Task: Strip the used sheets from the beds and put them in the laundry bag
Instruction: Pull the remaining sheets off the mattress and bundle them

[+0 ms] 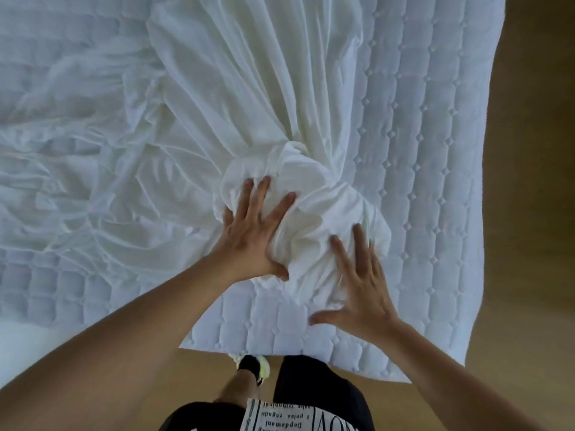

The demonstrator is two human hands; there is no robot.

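Bunched sheet (298, 206) near the near-right corner of the bare quilted mattress (420, 150), rest fanning far and left w/ long folds. Left hand (252, 234) flat on the wad's left side, fingers straight, gripping nothing. Right hand (361, 290) spread at its near-right edge, fingers splayed, slightly blurred. Both about equally near. White, soft, creased.

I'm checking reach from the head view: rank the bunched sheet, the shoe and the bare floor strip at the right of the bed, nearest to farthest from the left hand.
1. Bunched sheet: under the left hand, touching it.
2. Shoe: below, on the floor at the mattress edge.
3. Floor strip: far right, beyond the mattress.
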